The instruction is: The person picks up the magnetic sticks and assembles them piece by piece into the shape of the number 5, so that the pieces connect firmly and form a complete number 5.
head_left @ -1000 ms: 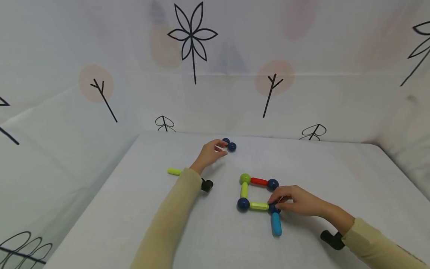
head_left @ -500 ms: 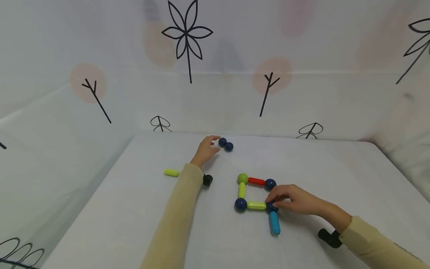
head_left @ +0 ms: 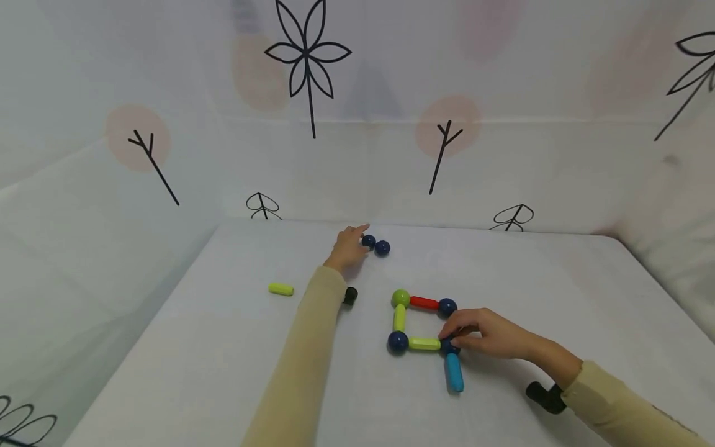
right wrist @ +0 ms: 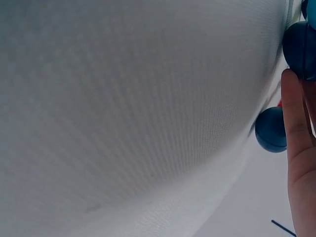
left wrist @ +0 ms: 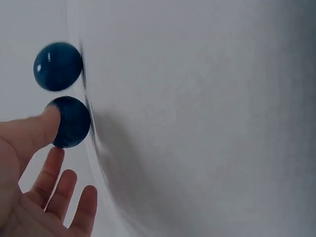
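At the far side of the table, my left hand [head_left: 347, 247] has its thumb and fingers around a dark blue ball [left wrist: 73, 123]. The thumb lies over this ball in the left wrist view, and a second dark blue ball [left wrist: 58, 66] sits beside it. My right hand [head_left: 494, 334] pinches the dark blue corner ball [head_left: 449, 346] of a figure built from rods and balls, partly covering it. This ball joins a yellow-green rod [head_left: 424, 344] and a blue rod [head_left: 455, 373]. The figure also has another yellow-green rod [head_left: 399, 318], a red rod [head_left: 424, 303] and a green ball [head_left: 401, 298].
A loose yellow-green rod [head_left: 281, 289] lies left of the left forearm. Dark blue balls form the figure's near-left corner [head_left: 398, 342] and far-right corner [head_left: 447, 307]. A white cloth [head_left: 368, 174] with plant drawings hangs behind the white table [head_left: 223, 360].
My left hand has closed in on the two far balls, which have shifted slightly apart from their earlier spots. My right hand keeps its hold on the corner ball.
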Tool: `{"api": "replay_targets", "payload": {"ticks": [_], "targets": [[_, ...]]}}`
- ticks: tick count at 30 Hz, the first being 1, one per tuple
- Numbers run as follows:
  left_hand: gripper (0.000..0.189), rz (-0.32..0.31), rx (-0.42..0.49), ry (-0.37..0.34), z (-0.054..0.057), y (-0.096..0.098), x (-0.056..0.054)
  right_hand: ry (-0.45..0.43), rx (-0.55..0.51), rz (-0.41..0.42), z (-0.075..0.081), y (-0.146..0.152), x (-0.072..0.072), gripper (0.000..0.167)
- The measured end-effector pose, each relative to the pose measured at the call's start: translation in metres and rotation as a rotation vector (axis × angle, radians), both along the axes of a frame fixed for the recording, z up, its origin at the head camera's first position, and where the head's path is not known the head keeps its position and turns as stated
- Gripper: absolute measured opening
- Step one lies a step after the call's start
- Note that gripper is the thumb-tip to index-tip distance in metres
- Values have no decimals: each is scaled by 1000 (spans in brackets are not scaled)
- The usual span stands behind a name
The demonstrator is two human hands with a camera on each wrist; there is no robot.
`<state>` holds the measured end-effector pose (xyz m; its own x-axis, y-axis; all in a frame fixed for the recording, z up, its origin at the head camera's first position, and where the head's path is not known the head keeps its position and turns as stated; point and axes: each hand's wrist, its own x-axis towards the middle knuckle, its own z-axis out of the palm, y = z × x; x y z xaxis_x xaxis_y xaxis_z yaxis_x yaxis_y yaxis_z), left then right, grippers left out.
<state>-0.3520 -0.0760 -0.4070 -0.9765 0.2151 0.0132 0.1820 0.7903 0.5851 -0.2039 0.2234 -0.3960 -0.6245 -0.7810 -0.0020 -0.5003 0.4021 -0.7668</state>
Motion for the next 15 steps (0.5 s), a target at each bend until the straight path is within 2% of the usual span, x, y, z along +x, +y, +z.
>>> {"api": "replay_targets", "payload": {"ticks": [3, 9, 15], "targets": [[47, 5, -28, 14, -2, 1, 0, 2, 0, 3, 0, 0, 0, 17], [38, -38, 13, -4, -5, -1, 2, 10, -1, 7, 0, -1, 0, 17], [38, -31, 63, -24, 0, -6, 15, 21, 8, 2, -1, 0, 0, 17]]}}
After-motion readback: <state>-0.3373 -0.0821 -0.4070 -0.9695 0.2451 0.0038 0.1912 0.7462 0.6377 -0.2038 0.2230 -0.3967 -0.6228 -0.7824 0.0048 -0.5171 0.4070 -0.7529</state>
